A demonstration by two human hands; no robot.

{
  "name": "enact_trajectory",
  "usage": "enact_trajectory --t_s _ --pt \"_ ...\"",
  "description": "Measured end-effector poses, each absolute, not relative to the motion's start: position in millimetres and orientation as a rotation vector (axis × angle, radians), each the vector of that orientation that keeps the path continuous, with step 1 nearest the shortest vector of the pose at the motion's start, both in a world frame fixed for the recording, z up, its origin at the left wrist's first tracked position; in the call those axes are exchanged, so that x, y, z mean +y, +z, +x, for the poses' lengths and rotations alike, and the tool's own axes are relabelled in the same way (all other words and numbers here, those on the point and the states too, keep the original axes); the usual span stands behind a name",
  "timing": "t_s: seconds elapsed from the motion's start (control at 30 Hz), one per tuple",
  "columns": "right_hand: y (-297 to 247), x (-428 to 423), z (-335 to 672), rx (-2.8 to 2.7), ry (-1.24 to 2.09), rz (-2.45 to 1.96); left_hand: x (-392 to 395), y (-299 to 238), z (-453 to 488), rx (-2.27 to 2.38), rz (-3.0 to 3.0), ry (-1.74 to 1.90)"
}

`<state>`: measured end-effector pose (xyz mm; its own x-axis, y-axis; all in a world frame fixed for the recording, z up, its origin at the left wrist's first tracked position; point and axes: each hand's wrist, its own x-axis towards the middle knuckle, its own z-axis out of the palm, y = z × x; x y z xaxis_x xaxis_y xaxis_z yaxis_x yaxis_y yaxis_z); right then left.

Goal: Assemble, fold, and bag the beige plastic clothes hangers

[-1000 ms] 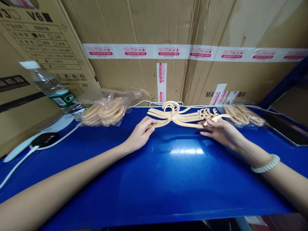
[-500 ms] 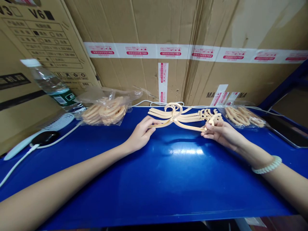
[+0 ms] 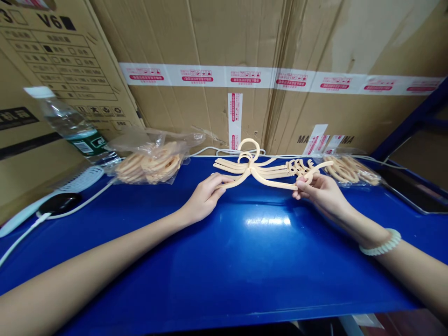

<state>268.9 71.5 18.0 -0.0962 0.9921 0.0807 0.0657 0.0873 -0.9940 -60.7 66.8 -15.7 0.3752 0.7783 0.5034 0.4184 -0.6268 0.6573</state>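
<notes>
A cream plastic hanger (image 3: 261, 178) is raised a little above the blue table (image 3: 224, 261), its hook pointing up. My left hand (image 3: 205, 198) pinches its left arm end. Pinching the right arm end is my right hand (image 3: 320, 191), which also grips a small cream hook piece (image 3: 317, 169) sticking out to the right. Behind the lifted hanger lies a stack of like hangers (image 3: 238, 166) flat on the table. A row of small cream clips (image 3: 297, 165) sits beside the stack, close to my right fingers.
A clear bag of cream rings (image 3: 150, 161) lies at the back left, another bag of cream parts (image 3: 350, 169) at the back right. A water bottle (image 3: 72, 123), a white fan (image 3: 45, 200) and a black puck with white cable (image 3: 58, 204) are far left. Cardboard boxes (image 3: 245, 70) wall the back. A dark tray (image 3: 413, 189) is far right.
The front hanger has been lifted off the stack and tilted upright, its hook now rising. My right hand closed on its right end and the small hook piece swung out to the right.
</notes>
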Motion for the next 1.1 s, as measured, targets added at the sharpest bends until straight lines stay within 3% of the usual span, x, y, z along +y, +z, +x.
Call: enact_trajectory --t_s 0.27,0.5,0.83,0.97,1.03,1.1 --pt "19.8 70.1 263.5 -1.292 1.035 -1.028 59.7 -12.2 -54.9 1.097 2.238 1.13" --pt "37.4 93.2 305.7 -1.317 1.136 -1.094 61.7 -10.3 -63.8 1.163 2.398 1.051" --pt "67.1 96.5 355.8 -2.083 1.225 -1.302 57.0 2.0 -69.6 1.125 2.831 0.559" --pt "61.0 96.7 353.5 -2.364 1.201 -1.303 9.1 8.8 -64.0 1.314 2.781 0.639" --pt "58.9 98.9 354.7 -2.46 1.088 -1.291 -37.0 -1.0 -51.4 1.087 2.57 0.719" --pt "58.3 101.2 354.4 -2.497 0.987 -1.279 -86.1 -21.0 -28.2 0.453 2.218 0.495"
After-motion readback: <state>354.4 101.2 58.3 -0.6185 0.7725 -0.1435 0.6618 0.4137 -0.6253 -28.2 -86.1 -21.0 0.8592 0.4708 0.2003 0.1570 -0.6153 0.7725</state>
